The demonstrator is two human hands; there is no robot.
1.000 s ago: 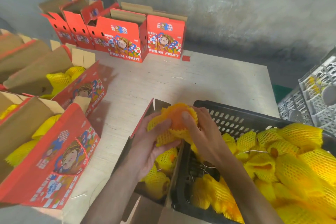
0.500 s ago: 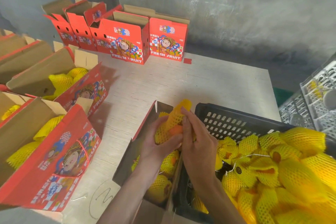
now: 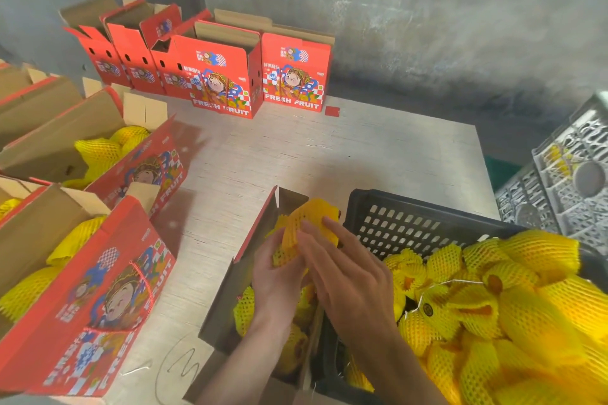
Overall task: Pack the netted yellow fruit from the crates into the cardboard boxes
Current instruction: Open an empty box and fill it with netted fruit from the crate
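Note:
A yellow netted fruit (image 3: 311, 222) sits between both hands above the open cardboard box (image 3: 230, 302) in front of me. My left hand (image 3: 278, 279) cups it from below. My right hand (image 3: 345, 270) presses its fingertips on the net from the right. Several netted fruits (image 3: 245, 309) lie inside that box, partly hidden by my arms. To the right, a black plastic crate (image 3: 394, 223) holds a heap of netted yellow fruit (image 3: 493, 306).
Two open red boxes with fruit stand at left (image 3: 108, 289) (image 3: 144, 171). Several open, unfilled red boxes (image 3: 223, 76) line the far wall. Grey plastic crates (image 3: 566, 181) stand at the right beyond the table edge. A small red scrap (image 3: 331, 111) lies on the wooden table (image 3: 329, 158).
The fruit and both hands have come down toward the box. The net, bunched with orange fruit showing a second ago, now covers the fruit. The right hand's grip has loosened to fingertips.

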